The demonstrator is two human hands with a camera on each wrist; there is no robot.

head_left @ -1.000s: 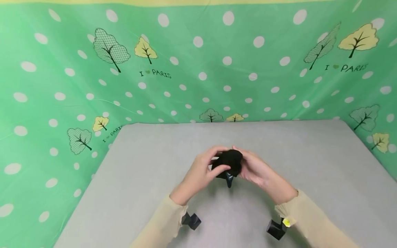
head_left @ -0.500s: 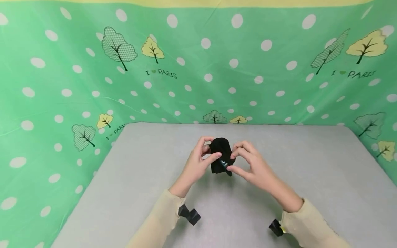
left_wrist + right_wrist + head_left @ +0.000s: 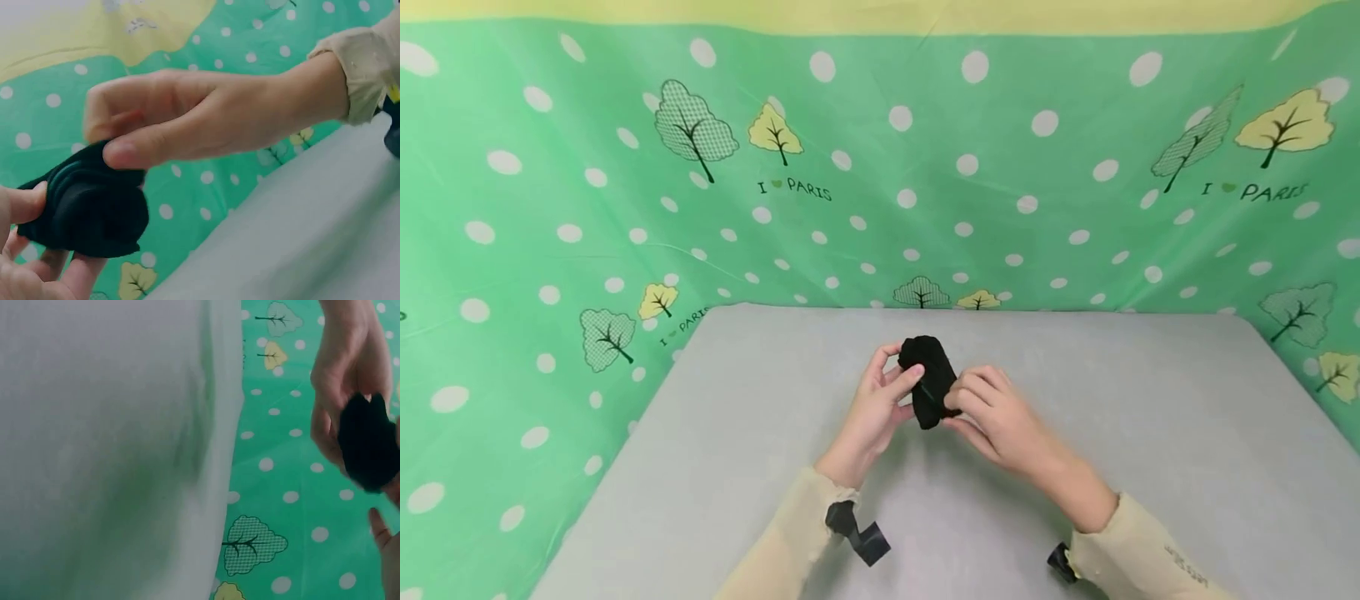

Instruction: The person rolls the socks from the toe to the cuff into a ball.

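Note:
A rolled bundle of soft black cloth is held up above the table in the head view; its exact kind cannot be told. My left hand grips it from the left, thumb on the near face and fingers behind. From the right, my right hand pinches its lower right edge between thumb and curled fingers. In the left wrist view the black bundle shows layered folds at its end, with the right thumb on its top edge. The right wrist view shows the bundle as a dark shape, part of the right hand cut off.
A grey-covered table lies beneath the hands. Behind it hangs a green dotted cloth printed with trees. Black camera mounts sit at the left wrist and the right wrist.
The black bundle has shifted slightly left and turned more lengthwise. My right hand left its far side and now pinches the lower right edge. A dark strip with light lettering has become mostly hidden.

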